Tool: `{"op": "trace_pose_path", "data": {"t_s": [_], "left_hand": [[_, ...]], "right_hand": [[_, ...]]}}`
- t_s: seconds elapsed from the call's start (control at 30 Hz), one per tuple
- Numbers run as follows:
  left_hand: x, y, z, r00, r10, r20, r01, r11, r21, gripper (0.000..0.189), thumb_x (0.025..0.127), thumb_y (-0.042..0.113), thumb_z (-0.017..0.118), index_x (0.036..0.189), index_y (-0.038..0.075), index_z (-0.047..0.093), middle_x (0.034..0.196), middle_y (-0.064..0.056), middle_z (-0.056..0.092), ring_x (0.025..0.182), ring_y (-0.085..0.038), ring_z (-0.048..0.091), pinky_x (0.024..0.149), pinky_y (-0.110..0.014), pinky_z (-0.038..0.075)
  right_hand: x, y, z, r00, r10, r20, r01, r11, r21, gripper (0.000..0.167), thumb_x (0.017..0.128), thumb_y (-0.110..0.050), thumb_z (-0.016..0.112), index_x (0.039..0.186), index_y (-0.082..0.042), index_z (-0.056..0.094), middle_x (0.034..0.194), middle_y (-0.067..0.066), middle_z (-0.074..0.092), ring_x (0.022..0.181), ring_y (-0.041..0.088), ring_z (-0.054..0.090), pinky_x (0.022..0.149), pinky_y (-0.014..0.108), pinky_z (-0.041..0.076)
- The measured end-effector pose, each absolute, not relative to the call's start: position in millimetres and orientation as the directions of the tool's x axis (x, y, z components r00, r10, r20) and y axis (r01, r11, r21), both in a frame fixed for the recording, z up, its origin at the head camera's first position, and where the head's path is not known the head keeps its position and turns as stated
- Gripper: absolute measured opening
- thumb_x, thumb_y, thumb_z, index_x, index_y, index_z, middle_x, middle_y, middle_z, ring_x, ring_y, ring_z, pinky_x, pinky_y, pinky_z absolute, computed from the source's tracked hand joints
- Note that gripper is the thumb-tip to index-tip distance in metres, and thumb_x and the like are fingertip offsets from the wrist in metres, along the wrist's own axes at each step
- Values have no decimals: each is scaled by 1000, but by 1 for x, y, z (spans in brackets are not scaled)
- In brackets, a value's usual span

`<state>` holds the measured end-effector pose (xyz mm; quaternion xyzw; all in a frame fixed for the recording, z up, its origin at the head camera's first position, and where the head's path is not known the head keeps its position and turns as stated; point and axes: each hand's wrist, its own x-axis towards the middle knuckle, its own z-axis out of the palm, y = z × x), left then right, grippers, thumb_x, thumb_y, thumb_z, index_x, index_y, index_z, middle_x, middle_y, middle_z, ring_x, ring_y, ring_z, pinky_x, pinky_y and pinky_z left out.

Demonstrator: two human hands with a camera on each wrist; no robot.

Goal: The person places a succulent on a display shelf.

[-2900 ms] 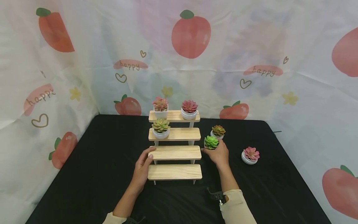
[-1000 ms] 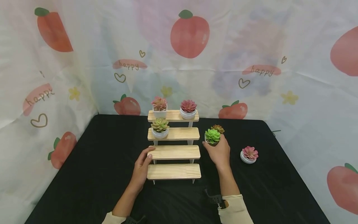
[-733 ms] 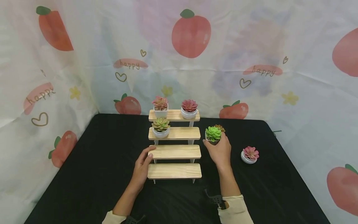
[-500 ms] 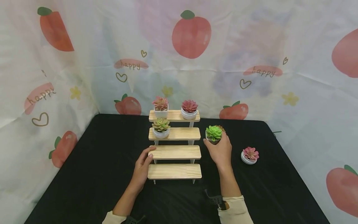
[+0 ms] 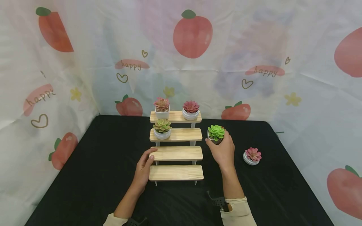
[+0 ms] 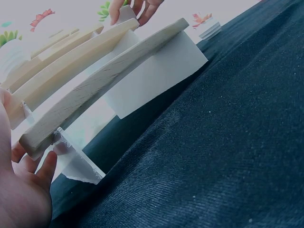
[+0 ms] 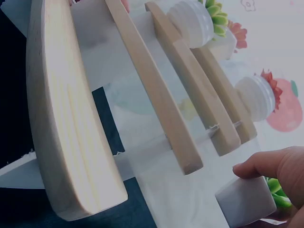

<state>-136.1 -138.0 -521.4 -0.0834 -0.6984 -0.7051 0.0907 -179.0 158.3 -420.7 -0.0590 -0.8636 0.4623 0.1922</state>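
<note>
My right hand grips the square white pot of a bright green succulent, to the right of a wooden stepped stand. Behind that plant another small succulent is almost wholly hidden. With thumb and fingers at the left end of the stand's second-lowest shelf, my left hand holds the stand. On the top shelf are a pink succulent in a square pot and a dark pink succulent in a round pot. A pale green succulent stands on the shelf below, at its left.
A pink succulent in a round white pot sits on the black tablecloth at the right. Behind and beside the table hangs a pale curtain printed with fruit.
The right hand has carried the green succulent slightly up and away from me, so it now covers most of the brownish succulent behind it. My left hand keeps its place on the stand.
</note>
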Motion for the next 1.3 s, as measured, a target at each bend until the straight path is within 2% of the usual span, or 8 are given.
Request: {"op": "trace_pose_path", "data": {"t_s": [0.1,0.63,0.93,1.3], "left_hand": [[-136,-138,-521,-969,-13,247,247,-8,969,31,112,25,49,140,17,60,155,-7,45,144,-26,37,112,-56,28],[-137,-139,-519,-971,-18,237,238,-10,971,31,112,23,49,140,17,60,155,-5,45,143,-27,37,112,-56,29],[-137,-140,-519,-974,-26,227,227,5,974,31,112,22,48,141,17,59,157,-8,43,144,-29,37,112,-58,29],[-137,-138,-521,-973,-15,230,230,-4,973,31,112,24,49,140,19,60,156,-5,44,144,-27,36,112,-56,30]], "right_hand": [[-177,157,-418,-916,285,282,-75,569,-819,74,87,-17,83,146,6,46,132,27,55,125,43,51,104,61,38],[-172,148,-401,-909,279,310,-104,569,-816,69,87,-21,84,141,6,50,126,25,56,117,41,54,96,58,45],[-172,145,-401,-910,275,311,-119,546,-829,70,86,-23,86,141,3,51,122,22,64,110,37,63,90,53,51],[-172,141,-398,-908,271,319,-141,520,-843,69,88,-24,84,143,2,51,127,24,63,116,38,63,93,54,52]]}}
